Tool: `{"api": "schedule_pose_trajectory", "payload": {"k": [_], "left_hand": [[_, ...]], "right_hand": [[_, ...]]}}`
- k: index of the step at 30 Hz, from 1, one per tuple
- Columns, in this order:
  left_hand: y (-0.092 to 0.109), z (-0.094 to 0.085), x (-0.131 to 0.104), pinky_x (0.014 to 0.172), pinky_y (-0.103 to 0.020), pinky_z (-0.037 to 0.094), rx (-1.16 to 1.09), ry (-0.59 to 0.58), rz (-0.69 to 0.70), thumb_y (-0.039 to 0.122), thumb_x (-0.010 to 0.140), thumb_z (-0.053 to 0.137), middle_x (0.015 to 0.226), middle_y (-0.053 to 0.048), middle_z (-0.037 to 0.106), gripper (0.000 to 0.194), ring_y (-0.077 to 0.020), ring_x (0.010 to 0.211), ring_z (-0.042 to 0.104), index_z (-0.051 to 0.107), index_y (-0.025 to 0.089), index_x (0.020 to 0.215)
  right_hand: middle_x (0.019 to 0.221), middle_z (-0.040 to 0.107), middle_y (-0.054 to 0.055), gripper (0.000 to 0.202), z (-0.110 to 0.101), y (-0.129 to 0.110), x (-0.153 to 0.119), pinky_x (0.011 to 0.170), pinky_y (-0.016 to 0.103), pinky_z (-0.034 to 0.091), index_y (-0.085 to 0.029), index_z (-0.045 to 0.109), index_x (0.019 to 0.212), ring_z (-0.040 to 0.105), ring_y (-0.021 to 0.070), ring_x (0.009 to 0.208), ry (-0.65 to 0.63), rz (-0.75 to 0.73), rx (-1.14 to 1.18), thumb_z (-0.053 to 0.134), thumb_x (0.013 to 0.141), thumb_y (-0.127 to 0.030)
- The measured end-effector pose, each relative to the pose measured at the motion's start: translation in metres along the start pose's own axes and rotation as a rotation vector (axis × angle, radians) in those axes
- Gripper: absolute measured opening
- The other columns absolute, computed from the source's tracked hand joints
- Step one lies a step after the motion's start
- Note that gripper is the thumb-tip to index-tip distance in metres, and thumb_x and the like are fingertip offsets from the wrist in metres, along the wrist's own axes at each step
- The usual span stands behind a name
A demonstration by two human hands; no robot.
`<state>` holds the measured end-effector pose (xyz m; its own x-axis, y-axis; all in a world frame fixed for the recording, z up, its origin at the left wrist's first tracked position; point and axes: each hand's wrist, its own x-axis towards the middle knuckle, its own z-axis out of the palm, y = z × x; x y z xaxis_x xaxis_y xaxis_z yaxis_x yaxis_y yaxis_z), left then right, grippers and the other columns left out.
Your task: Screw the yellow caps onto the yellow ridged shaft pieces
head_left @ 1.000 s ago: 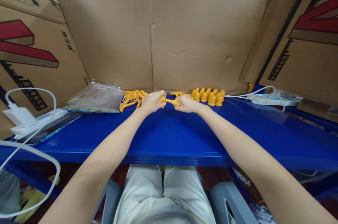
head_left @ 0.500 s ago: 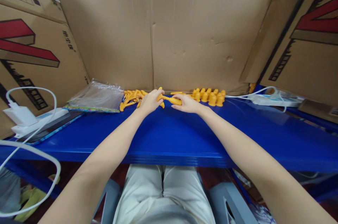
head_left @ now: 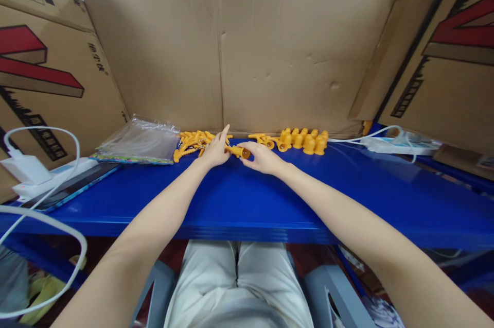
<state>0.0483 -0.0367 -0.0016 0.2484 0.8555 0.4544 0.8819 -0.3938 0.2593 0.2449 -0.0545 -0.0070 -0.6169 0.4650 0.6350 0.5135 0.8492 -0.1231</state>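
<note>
My right hand [head_left: 263, 158] pinches a yellow plastic stick with a hollow cup end [head_left: 238, 151], its dark opening turned toward me and to the right. Beside it, my left hand [head_left: 216, 151] has its fingers stretched out, one pointing up toward the cardboard. The stick's left end lies close against my left palm, where contact is hard to make out. Yellow twisted sticks [head_left: 184, 152] lie in a loose pile to the left, partly behind my left hand. Behind my right hand lie a few cup-ended sticks [head_left: 282, 145]. Several yellow cups [head_left: 309, 143] stand in rows farther right.
A blue shelf [head_left: 247, 194] carries everything. Clear plastic bags [head_left: 141, 140] lie left, near a tablet-like device [head_left: 77, 184] and a white charger [head_left: 29, 169] with cable. Cardboard [head_left: 301, 55] walls the back. A white power strip [head_left: 401, 147] sits right.
The held stick has swung so its cup opening faces me, and my right hand has moved slightly left. My left fingers have straightened from a curled grip. Cup-ended sticks behind my right hand now show.
</note>
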Motion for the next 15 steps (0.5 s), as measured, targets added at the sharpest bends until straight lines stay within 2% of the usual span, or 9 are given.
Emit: {"api": "schedule_pose_trajectory", "payload": {"k": [3,6,10,12,15], "left_hand": [[0.000,0.000,0.000,0.109,-0.054,0.033,0.002,0.001,-0.013,0.022,0.079,0.059,0.153,-0.019,0.033,0.093,-0.0327,0.140,0.035,0.004,0.023,0.154],[0.000,-0.001,0.000,0.110,-0.052,0.033,-0.010,0.028,-0.034,0.022,0.079,0.060,0.155,-0.021,0.028,0.097,-0.0325,0.141,0.033,-0.001,0.021,0.155],[0.004,-0.003,0.001,0.110,-0.051,0.033,0.018,0.028,-0.122,0.027,0.082,0.060,0.153,-0.023,0.033,0.098,-0.0322,0.139,0.037,-0.005,0.016,0.154],[0.006,-0.006,0.001,0.111,-0.050,0.031,0.076,-0.027,-0.147,0.031,0.085,0.057,0.150,-0.021,0.040,0.088,-0.0318,0.138,0.039,0.006,0.015,0.155],[0.007,-0.009,0.001,0.110,-0.051,0.032,0.196,-0.204,-0.114,0.034,0.089,0.051,0.142,-0.015,0.052,0.059,-0.0320,0.133,0.046,0.040,0.019,0.145]], "right_hand": [[0.114,0.065,0.016,0.039,0.004,-0.001,-0.001,0.091,0.037,0.050,-0.010,0.057,0.124,0.063,0.0226,0.103,-0.014,-0.010,-0.017,0.053,0.086,-0.019],[0.114,0.064,0.016,0.040,0.002,-0.004,-0.001,0.089,0.037,0.049,-0.010,0.054,0.127,0.063,0.0229,0.101,-0.043,0.014,-0.087,0.050,0.088,-0.019],[0.117,0.060,0.016,0.044,-0.008,-0.005,0.001,0.089,0.038,0.048,-0.011,0.049,0.133,0.061,0.0246,0.102,-0.021,0.099,-0.232,0.046,0.089,-0.016],[0.116,0.060,0.017,0.044,-0.015,0.000,0.002,0.088,0.037,0.047,-0.010,0.048,0.134,0.061,0.0250,0.102,-0.003,0.177,-0.306,0.044,0.090,-0.015],[0.113,0.061,0.016,0.043,-0.031,0.015,0.003,0.087,0.035,0.047,-0.012,0.050,0.132,0.060,0.0249,0.101,0.034,0.295,-0.405,0.043,0.089,-0.012]]}}
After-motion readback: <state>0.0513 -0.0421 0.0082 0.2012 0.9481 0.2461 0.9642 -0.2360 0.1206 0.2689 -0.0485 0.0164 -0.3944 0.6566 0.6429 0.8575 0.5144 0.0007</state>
